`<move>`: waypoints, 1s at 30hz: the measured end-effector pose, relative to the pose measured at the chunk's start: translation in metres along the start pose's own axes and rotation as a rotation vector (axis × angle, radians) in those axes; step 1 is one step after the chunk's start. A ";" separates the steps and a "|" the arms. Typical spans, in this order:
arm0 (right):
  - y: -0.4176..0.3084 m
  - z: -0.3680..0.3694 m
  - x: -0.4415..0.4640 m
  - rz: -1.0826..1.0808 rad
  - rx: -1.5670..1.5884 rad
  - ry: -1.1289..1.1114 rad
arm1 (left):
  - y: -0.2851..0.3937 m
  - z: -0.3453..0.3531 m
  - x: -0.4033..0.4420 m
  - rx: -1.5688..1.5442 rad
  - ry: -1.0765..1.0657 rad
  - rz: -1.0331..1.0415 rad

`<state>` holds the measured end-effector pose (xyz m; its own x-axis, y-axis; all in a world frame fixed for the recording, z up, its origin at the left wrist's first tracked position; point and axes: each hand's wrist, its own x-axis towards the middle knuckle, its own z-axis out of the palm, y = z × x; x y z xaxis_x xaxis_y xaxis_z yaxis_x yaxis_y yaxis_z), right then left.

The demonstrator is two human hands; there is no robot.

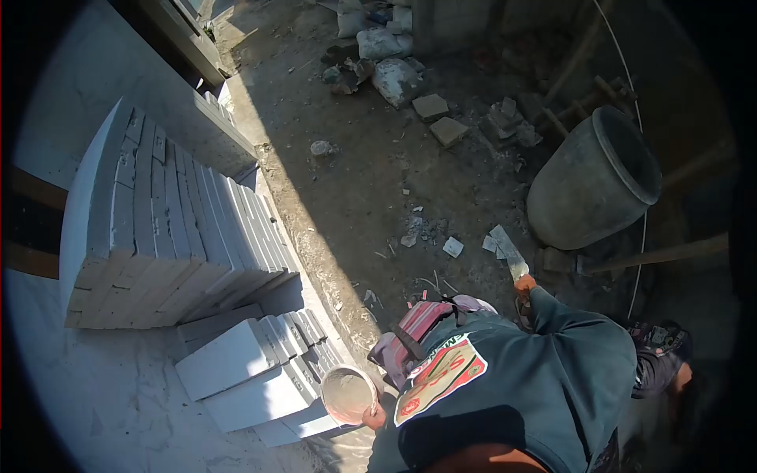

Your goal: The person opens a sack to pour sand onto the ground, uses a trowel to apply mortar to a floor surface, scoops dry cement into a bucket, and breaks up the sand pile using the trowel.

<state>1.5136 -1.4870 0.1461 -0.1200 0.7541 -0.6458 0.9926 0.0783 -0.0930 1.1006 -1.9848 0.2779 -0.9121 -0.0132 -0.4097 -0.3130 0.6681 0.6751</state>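
Note:
At the lower left of my body, my left hand (375,416) is closed on the rim of a small bucket (348,394). Greyish material shows inside the bucket. Farther forward, my right hand (523,285) grips a trowel (508,251) with a long pale blade. Its handle is mostly hidden in the fist. The blade points away from me, over the dirt ground, with small white scraps near its tip. My dark green shirt (544,370) fills the lower middle, and a pink striped cloth item (430,322) shows beyond it.
Tall stacked pale blocks (173,229) stand at left, with a lower stack (252,363) beside the bucket. A large grey concrete cylinder (576,189) is at right, near a wooden pole (670,252). Loose blocks (448,132) and sacks (396,81) lie ahead.

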 end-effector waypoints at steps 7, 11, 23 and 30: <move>-0.162 -0.158 0.015 0.209 0.301 -0.057 | 0.118 0.073 0.148 -0.090 -0.164 0.247; -0.227 -0.185 0.075 0.242 0.433 0.126 | 0.157 0.137 0.276 -0.866 -0.317 -0.062; -0.304 -0.100 0.161 0.076 0.206 0.495 | 0.566 0.310 0.570 -0.765 -0.303 -0.468; -0.427 -0.209 0.263 0.033 -0.033 0.002 | 0.776 0.443 0.669 -0.767 -0.308 -0.400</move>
<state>1.0622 -1.1852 0.1743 -0.0876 0.7577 -0.6467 0.9961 0.0751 -0.0469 0.3649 -1.1456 0.2563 -0.6213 0.1348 -0.7719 -0.7806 -0.0216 0.6246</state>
